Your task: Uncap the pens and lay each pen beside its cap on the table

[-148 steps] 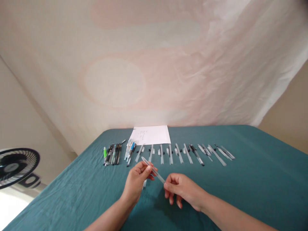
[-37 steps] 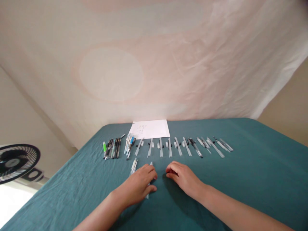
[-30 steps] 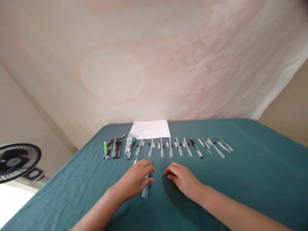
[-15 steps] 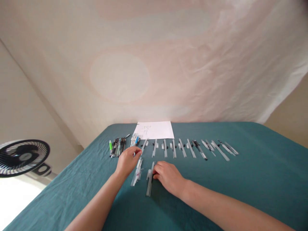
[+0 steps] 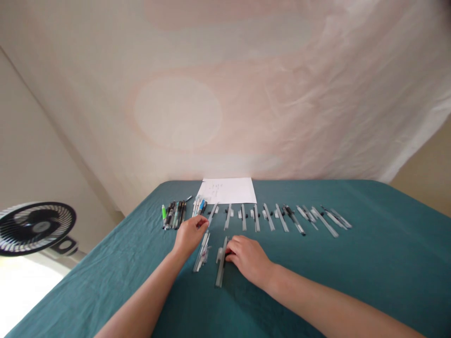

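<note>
My left hand (image 5: 190, 233) lies on the teal cloth, fingers curled, their tips on the top end of a clear pen (image 5: 201, 247) lying lengthways. My right hand (image 5: 248, 257) rests just right of it, fingers bent down against a second clear pen body (image 5: 221, 264) and a small dark part that I cannot make out. Both pens lie flat, nearly parallel, a little apart. A row of clear pen barrels with small loose parts (image 5: 268, 217) runs across the table beyond my hands.
A bunch of assembled pens, one green (image 5: 163, 215), lies at the row's left end. A white sheet of paper (image 5: 227, 190) sits at the far edge against a hanging pale cloth. A black fan (image 5: 33, 227) stands off the table's left side.
4.9 s ago both hands held one clear pen up between them. It has since been laid down. In the last second my left hand slid forward-left and my right hand moved left onto the second pen.
</note>
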Demonstrator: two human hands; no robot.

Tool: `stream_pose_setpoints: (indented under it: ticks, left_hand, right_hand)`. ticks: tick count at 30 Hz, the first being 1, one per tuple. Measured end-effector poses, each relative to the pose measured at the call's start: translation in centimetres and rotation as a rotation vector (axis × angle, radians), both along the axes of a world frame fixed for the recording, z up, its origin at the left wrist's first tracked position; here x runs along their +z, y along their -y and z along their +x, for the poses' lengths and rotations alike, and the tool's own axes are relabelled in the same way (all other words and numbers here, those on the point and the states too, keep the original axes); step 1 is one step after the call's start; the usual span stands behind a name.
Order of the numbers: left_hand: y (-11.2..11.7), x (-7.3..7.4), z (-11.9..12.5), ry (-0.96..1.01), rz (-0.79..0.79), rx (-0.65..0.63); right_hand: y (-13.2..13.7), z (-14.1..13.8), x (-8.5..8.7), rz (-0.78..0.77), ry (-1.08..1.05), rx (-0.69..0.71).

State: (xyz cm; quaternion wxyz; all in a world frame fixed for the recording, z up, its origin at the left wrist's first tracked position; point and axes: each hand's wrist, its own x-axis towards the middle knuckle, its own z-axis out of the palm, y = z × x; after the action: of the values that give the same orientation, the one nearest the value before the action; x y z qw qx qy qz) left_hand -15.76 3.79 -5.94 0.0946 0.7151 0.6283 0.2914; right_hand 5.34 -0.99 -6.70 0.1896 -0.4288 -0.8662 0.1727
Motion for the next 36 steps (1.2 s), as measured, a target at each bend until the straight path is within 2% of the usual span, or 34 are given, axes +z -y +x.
stream_pose_setpoints:
  ticks: [12, 31, 36]
  left_hand:
    - [0.01, -0.01, -0.02, 0.026, -0.035, 0.024]
    - [-0.22, -0.47, -0.29, 0.029, -0.05, -0.008]
    - [0.0, -0.68, 0.19, 0.009, -0.066, 0.013]
  right_hand:
    - [0.09, 0.58, 0.17, 0.003, 0.027, -0.051]
    - [0.33, 0.09, -0.33, 0.012, -0.047, -0.034]
    - [0.21, 0.8, 0.05, -0.01, -0.034, -0.042]
